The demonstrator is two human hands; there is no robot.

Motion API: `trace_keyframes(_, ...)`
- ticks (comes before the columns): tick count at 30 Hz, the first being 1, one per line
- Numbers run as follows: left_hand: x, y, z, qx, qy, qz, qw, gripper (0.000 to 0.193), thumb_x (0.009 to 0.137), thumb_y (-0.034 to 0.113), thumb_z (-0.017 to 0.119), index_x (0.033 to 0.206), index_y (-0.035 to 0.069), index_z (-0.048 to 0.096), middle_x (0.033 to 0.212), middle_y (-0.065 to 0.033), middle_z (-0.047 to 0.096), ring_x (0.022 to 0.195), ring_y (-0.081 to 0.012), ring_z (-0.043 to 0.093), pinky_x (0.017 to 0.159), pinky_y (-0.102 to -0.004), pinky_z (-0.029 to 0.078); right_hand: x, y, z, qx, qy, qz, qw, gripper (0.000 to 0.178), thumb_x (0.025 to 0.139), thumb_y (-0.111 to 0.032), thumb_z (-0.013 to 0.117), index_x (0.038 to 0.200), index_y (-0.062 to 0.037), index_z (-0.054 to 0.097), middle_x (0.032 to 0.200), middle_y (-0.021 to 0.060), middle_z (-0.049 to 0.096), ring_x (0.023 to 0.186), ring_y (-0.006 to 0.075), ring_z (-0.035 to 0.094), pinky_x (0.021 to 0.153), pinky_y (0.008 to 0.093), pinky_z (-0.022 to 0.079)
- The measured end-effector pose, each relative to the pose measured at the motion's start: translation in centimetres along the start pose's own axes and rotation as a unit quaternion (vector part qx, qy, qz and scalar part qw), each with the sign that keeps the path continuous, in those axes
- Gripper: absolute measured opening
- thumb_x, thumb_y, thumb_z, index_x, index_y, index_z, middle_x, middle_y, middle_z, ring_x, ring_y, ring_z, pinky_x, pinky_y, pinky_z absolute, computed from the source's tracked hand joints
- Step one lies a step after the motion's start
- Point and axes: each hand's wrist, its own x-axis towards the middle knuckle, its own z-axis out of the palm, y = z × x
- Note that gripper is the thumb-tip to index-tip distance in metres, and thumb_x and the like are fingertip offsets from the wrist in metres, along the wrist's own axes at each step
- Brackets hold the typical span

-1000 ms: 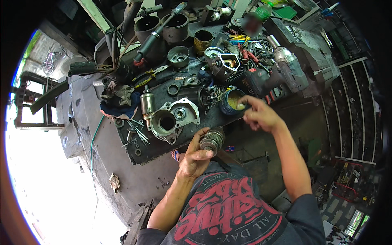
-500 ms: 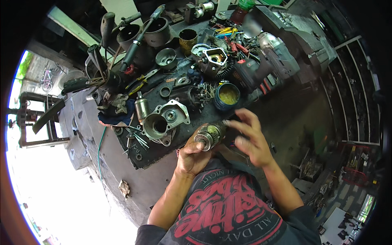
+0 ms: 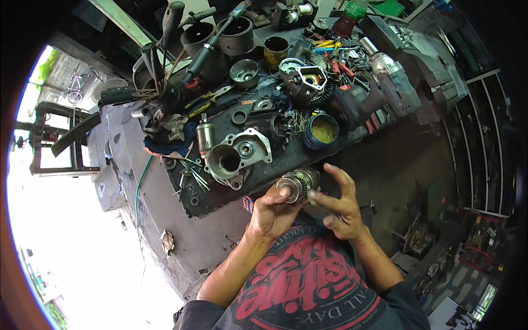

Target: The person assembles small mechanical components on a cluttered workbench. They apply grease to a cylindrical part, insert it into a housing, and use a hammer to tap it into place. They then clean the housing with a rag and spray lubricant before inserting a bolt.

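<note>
My left hand point(image 3: 271, 215) is closed around a greasy metal starter drive gear point(image 3: 296, 186), holding it in front of my shirt near the bench's edge, thumb on its near end. My right hand point(image 3: 344, 208) is open beside it, fingers apart. One fingertip reaches the gear's toothed side; I cannot tell whether it touches. Beyond the gear, a dark tub of yellowish grease point(image 3: 323, 131) stands at the bench edge. To the left lie a cast metal starter housing point(image 3: 242, 155) with round openings and a cylindrical armature point(image 3: 205, 137).
The dark workbench point(image 3: 286, 162) carries a metal cup point(image 3: 244, 73), yellow-handled pliers point(image 3: 201, 104), a cordless impact wrench point(image 3: 389, 77), several loose bolts point(image 3: 198, 173) and a rag point(image 3: 168, 129). At the right stands a dark rack point(image 3: 484, 143). A green hose point(image 3: 141, 181) runs down the left.
My right hand has come in closer, its fingertip now by the gear's teeth. The left hand keeps its hold on the gear. The view has shifted, so the bench appears farther right and higher.
</note>
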Motion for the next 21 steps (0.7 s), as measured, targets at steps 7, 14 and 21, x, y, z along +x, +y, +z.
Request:
trace_keyframes(7,0.8,-0.2,0.2,-0.001,0.005,0.011,1.0,0.061,0.084,0.02,0.079,0.137,-0.003,0.06,0.132,-0.0156,0.069,0.126,-0.0289,0.064,0.121,-0.0484,0.043,1.8,-1.0,0.6,-0.229,-0.002,0.062,0.971,0.07,0.102,-0.061,0.056,0.152,-0.0136,0.061,0.165,0.0155,0.045,0.147,0.0388,0.041,0.122,0.0528,0.027)
trace_keyframes(14,0.9,1.8,-0.1,0.036,-0.049,-0.012,0.998,0.076,0.08,0.022,0.08,0.145,-0.006,0.053,0.138,-0.0222,0.066,0.132,-0.0383,0.062,0.123,-0.0541,0.042,4.0,-1.3,-2.1,0.097,0.051,0.106,0.988,0.071,0.11,-0.067,0.036,0.132,-0.0157,0.079,0.163,0.0195,0.046,0.152,0.0378,0.036,0.127,0.0517,0.023)
trace_keyframes(21,0.1,1.5,-0.3,0.033,-0.08,-0.062,0.994,0.065,0.089,0.031,0.077,0.143,-0.002,0.062,0.141,-0.0251,0.066,0.137,-0.0458,0.059,0.124,-0.0639,0.037,5.8,5.5,-0.2,0.349,-0.183,0.099,0.914,0.093,0.107,-0.076,0.023,0.146,-0.0032,0.067,0.17,0.0168,0.04,0.158,0.0338,0.034,0.129,0.0467,0.025)
